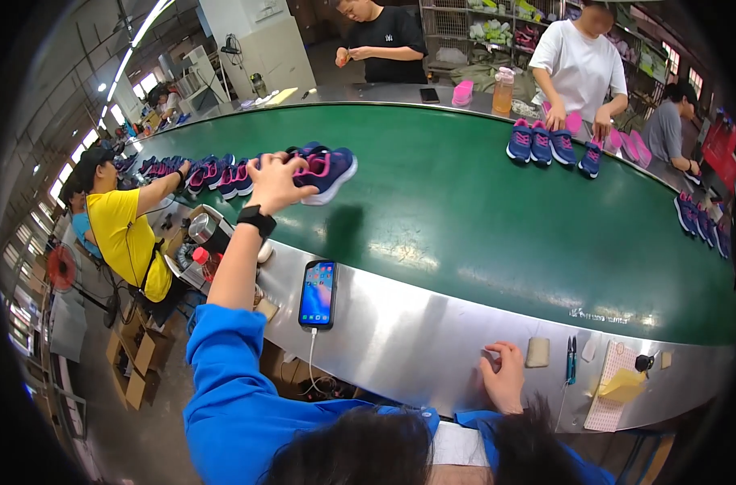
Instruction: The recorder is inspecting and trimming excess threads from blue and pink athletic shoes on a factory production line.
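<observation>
My left hand, with a black watch on its wrist, reaches out over the green conveyor belt. Its fingers are wrapped round navy-blue sneakers with pink linings and white soles; the hand partly hides how many. A dark shadow on the belt below shows that they are lifted. My right hand rests near me on the metal edge, fingers loosely bent, thumb apart, nothing in it. Just right of it lies a small beige block.
A phone with a white cable lies on the metal edge. Blue snips and a perforated board lie at the right. Several sneakers line the belt's far left. Across stands a person in white handling sneakers.
</observation>
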Motion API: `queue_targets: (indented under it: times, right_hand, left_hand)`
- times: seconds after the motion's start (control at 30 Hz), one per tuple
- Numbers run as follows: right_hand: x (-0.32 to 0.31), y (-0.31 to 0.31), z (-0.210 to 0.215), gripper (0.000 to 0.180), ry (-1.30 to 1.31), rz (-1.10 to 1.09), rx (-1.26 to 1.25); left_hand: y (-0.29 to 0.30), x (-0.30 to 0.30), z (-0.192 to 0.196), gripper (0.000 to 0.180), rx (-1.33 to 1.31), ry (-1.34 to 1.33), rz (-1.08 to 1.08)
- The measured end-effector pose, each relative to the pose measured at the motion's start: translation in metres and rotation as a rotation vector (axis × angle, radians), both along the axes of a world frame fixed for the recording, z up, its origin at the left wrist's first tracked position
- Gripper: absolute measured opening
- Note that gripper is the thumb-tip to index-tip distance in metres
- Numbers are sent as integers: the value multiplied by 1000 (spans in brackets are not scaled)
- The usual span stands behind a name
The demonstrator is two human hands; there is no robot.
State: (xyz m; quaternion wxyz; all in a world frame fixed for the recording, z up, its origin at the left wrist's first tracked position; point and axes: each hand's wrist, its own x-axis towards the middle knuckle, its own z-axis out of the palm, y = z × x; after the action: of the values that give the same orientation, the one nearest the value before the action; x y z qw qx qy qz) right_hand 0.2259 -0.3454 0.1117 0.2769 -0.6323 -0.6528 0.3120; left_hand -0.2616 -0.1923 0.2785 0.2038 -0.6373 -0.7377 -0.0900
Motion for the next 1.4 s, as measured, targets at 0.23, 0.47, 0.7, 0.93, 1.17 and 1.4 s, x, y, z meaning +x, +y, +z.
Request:
queue_targets:
  times: [0.23, 0.47, 0.7, 0.93, 1.17, 1.4]
  right_hand:
    - [6, 10, 10, 30, 91, 26, 38]
    - [24, 128, 51, 32, 87, 200, 190]
    - [40, 344, 13, 62, 483, 238, -125]
    - [7, 547, -38, 74, 935, -267, -103]
    - [2, 644, -57, 70, 962, -502, 73]
    - [-12, 519, -54, 46, 773, -336, -34]
  left_hand:
    - [47, 132, -110, 40, 16, -671, -380]
    - [13, 330, -192, 22, -569, -2091, -633]
    - [70, 337, -212, 39, -463, -2182, -691]
    - [69, 338, -219, 32, -552, -2320, -696]
    - [70, 362, -231, 36, -612, -2599, -481]
    - [78, 344, -228, 30, -607, -2488, -468]
